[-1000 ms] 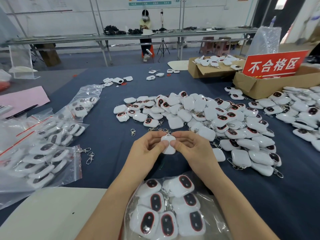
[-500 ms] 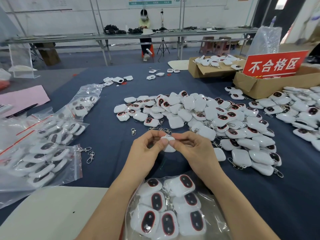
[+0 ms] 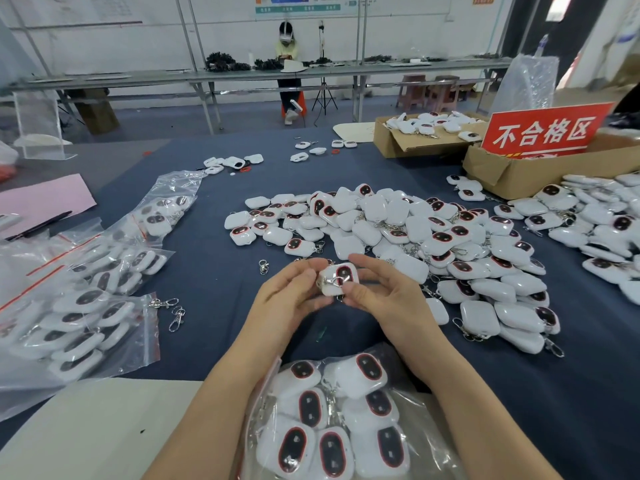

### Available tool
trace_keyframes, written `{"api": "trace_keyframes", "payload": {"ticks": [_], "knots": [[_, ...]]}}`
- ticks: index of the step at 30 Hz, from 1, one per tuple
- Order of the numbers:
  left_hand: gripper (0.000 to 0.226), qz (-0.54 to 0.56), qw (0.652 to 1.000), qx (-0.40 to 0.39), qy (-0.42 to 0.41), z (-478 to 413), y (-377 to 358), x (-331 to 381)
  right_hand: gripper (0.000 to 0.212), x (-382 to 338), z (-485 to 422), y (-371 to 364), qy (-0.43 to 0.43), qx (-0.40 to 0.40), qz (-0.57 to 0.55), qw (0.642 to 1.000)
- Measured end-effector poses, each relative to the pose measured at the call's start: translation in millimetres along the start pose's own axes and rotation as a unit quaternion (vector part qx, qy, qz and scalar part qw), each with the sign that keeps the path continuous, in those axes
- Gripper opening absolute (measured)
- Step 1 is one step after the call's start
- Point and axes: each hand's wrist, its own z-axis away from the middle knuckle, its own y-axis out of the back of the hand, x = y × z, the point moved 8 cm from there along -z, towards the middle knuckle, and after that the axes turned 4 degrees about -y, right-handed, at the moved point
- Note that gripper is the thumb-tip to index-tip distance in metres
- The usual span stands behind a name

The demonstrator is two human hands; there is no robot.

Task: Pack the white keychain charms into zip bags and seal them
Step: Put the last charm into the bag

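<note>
A red sign (image 3: 543, 131) bears the white characters 不合格区; it stands propped in an open cardboard box (image 3: 512, 176) at the far right of the desk (image 3: 214, 271). Print on the wall poster (image 3: 298, 3) is too small to read.

bare forearms (image 3: 221, 403), left hand (image 3: 289, 299), right hand (image 3: 388, 301)

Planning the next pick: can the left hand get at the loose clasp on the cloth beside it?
Probably yes: only bare cloth lies between the left hand and the clasp, though it holds a charm together with the right hand.
</note>
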Motion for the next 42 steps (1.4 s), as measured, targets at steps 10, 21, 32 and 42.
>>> {"api": "trace_keyframes", "payload": {"ticks": [10,21,32,42], "knots": [[0.025,-0.120,0.993,0.011,-0.001,-0.6,4.9,-2.1,0.032,-7.1,-0.4,-1.1,0.044,0.000,0.045,0.998],[0.018,-0.166,0.973,0.158,-0.016,50.5,73.9,64.1,0.031,-44.2,27.9,-36.8,0.076,-0.091,0.227,0.967],[0.018,-0.145,0.970,0.136,0.141,168.2,99.0,49.7,0.055,-18.5,61.1,-147.2,0.077,-0.315,0.579,0.748],[0.015,-0.034,0.976,0.145,0.156,169.6,64.8,61.0,0.044,-24.1,52.2,-140.5,0.044,-0.280,0.498,0.819]]}}
